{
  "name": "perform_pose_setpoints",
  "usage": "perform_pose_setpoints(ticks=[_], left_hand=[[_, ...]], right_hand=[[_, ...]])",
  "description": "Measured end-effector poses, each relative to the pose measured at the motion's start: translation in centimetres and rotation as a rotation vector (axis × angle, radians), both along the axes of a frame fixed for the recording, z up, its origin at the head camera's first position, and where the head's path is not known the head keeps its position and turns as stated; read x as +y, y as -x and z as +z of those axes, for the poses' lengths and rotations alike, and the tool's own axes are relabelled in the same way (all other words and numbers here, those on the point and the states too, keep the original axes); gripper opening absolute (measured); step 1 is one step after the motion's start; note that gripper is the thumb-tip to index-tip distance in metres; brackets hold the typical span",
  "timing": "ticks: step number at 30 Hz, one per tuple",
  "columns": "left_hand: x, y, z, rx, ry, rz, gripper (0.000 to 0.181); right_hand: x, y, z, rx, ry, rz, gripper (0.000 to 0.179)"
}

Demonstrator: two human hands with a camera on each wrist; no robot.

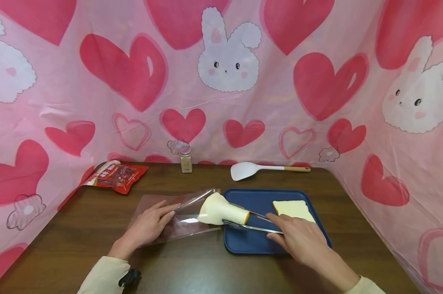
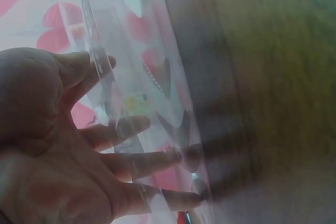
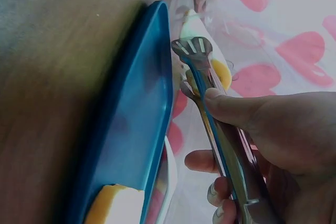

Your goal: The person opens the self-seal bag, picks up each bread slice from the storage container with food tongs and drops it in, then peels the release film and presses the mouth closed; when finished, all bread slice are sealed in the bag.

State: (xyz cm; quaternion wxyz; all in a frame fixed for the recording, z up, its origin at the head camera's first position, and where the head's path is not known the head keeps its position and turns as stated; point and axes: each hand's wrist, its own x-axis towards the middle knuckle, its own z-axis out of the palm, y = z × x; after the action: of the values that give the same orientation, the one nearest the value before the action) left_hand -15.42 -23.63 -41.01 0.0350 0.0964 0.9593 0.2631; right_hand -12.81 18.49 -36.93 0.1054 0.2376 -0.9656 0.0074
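My right hand grips metal tongs, with the thumb on one arm and the fingers on the other. Their slotted tips grasp a curled slice of bread, white with an orange crust edge. Its wide end lies within the mouth of a clear plastic bag. My left hand holds the bag from the left; the left wrist view shows its thumb and forefinger at the film's edge and the other fingers spread behind the film. Another bread slice lies flat on the blue tray.
Behind the tray lies a white spatula with a wooden handle end. A small seasoning jar stands at the back of the brown table, and a red food packet lies at back left. Pink patterned cloth encloses the back and sides.
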Motion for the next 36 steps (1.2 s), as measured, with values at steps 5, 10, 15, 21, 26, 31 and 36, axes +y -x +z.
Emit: perform_pose_setpoints(ticks=[5, 10, 15, 21, 26, 31, 36], left_hand=[[0.2, 0.0, 0.0, 0.007, 0.008, 0.009, 0.042], [0.2, 0.0, -0.2, 0.016, 0.0, 0.009, 0.041], [-0.3, 0.1, -0.2, 0.007, -0.028, -0.018, 0.041], [-0.7, 0.3, -0.2, -0.008, -0.046, -0.055, 0.043], [-0.6, 0.2, -0.1, 0.011, -0.053, -0.08, 0.041], [-0.4, 0.2, 0.1, 0.028, -0.057, -0.091, 0.04], [-0.2, 0.1, 0.3, 0.035, -0.043, -0.103, 0.041]], right_hand=[[-0.5, 0.7, 0.9, -0.063, -0.02, 0.035, 0.047], [-0.7, 1.8, 1.4, -0.049, -0.022, 0.142, 0.045], [-0.2, 3.3, 1.9, -0.087, -0.011, 0.204, 0.046], [0.3, 4.9, 1.7, -0.183, -0.008, 0.171, 0.051], [0.3, 5.6, 1.3, -0.234, 0.013, 0.205, 0.051], [0.1, 6.2, 1.7, -0.296, 0.044, 0.256, 0.054], [-0.1, 6.9, 2.2, -0.35, 0.053, 0.266, 0.056]])
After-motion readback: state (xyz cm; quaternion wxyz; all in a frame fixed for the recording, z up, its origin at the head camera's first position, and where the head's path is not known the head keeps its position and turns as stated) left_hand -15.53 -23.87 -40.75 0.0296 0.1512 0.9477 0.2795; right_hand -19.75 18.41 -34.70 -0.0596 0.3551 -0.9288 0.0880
